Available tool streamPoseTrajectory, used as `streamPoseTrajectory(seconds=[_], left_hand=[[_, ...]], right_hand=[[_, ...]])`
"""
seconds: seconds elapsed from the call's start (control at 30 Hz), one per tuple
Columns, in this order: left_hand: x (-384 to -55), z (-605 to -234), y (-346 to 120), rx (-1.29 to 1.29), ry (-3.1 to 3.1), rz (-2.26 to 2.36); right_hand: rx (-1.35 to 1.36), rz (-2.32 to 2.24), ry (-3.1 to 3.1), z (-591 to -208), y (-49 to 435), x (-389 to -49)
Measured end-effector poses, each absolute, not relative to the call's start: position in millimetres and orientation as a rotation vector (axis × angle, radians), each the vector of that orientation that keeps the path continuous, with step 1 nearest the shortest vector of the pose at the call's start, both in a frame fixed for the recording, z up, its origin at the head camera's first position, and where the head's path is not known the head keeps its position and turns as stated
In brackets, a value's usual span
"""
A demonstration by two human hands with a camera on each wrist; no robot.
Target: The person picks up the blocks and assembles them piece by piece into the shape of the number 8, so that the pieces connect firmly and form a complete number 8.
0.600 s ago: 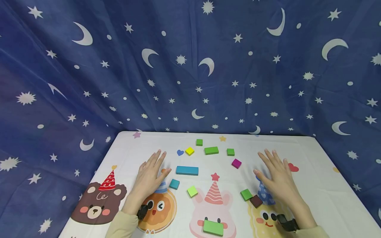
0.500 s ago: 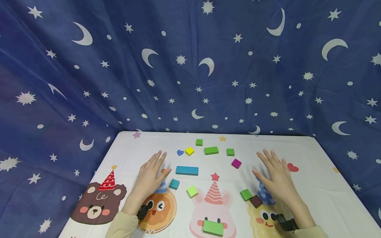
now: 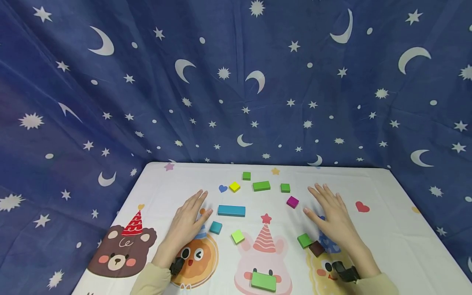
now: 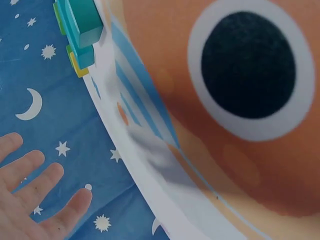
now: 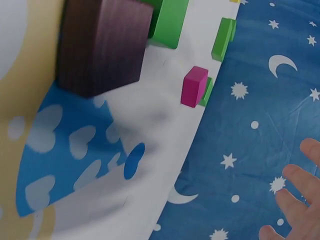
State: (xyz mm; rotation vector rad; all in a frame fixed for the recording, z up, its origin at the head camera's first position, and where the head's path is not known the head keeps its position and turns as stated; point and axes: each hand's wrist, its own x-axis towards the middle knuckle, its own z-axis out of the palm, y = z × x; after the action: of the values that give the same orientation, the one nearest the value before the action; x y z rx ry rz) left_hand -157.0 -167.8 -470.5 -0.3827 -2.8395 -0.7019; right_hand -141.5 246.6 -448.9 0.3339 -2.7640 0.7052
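Note:
My left hand (image 3: 187,221) hovers over the left part of the table with fingers spread and nothing in them. Nearest to it are a small teal block (image 3: 216,228) and a long blue block (image 3: 231,211). On the other side my right hand (image 3: 333,221) is also held above the cloth, fingers extended and holding nothing. Close to its left lie a green block (image 3: 304,241) and a dark brown block (image 3: 316,248), side by side. A magenta block (image 3: 293,202) sits beyond its thumb. In the right wrist view the brown block (image 5: 105,47) looms large.
Toward the back are a yellow block (image 3: 234,187) and several green blocks, including a longer one (image 3: 261,186). A lime block (image 3: 237,237) lies mid-table, a larger green block (image 3: 263,282) at the front. A starry blue curtain (image 3: 236,82) hangs behind the printed tablecloth (image 3: 402,229).
My right hand has shifted left, closer to the magenta, green and brown blocks. The left hand has hardly moved, and the blocks lie where they were.

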Motion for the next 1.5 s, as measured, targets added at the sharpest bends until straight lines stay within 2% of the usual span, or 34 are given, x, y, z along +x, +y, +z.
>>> streamPoseTrajectory(seconds=[0.87, 1.5], left_hand=[[-150.9, -481.9, -160.1, -0.464, -2.820, -0.801], [-144.7, -487.7, -159.7, -0.370, -2.902, -1.075]], right_hand=[[0.492, 0.789, -2.748, -450.6, 202.3, -154.3], [0.516, 0.999, -2.788, -459.5, 168.1, -159.1]])
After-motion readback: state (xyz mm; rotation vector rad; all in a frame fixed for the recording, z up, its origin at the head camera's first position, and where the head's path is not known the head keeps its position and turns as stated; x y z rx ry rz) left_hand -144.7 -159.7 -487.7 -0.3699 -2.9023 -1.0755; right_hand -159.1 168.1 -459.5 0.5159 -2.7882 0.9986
